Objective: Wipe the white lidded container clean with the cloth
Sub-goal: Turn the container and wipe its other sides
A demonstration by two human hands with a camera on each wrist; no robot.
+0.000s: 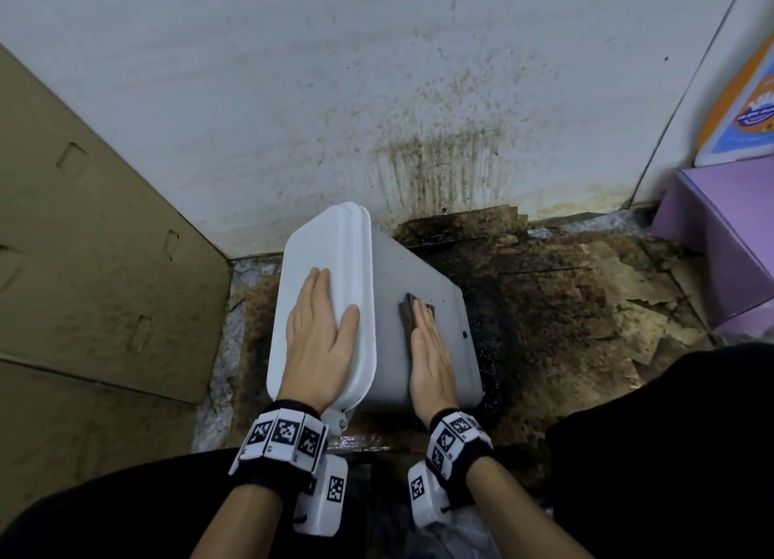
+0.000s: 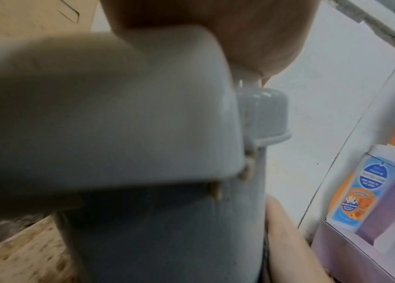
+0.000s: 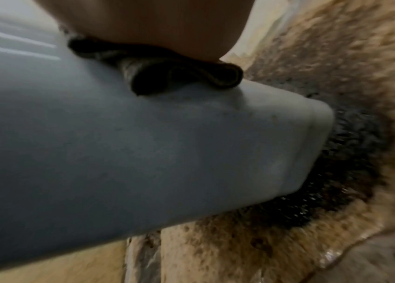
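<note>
The white lidded container [image 1: 444, 307] lies tipped on its side on the stained floor, its lid [image 1: 322, 248] facing left. My left hand [image 1: 320, 336] rests flat on the lid with straight fingers. With flat fingers my right hand [image 1: 429, 349] presses a dark folded cloth [image 1: 408, 309] against the container's upturned side. In the right wrist view the cloth [image 3: 158, 70] sits bunched under my palm on the container [image 3: 143, 145]. The left wrist view shows the lid's edge [image 2: 109, 118] close up, with brown grime at its corner.
A flattened cardboard box [image 1: 92, 240] stands to the left. The white wall [image 1: 377, 76] behind is spattered with brown stains. Dark wet grime [image 1: 523, 307] covers the floor to the right. A purple box [image 1: 724, 231] and an orange-and-blue bottle [image 1: 741, 110] sit at the far right.
</note>
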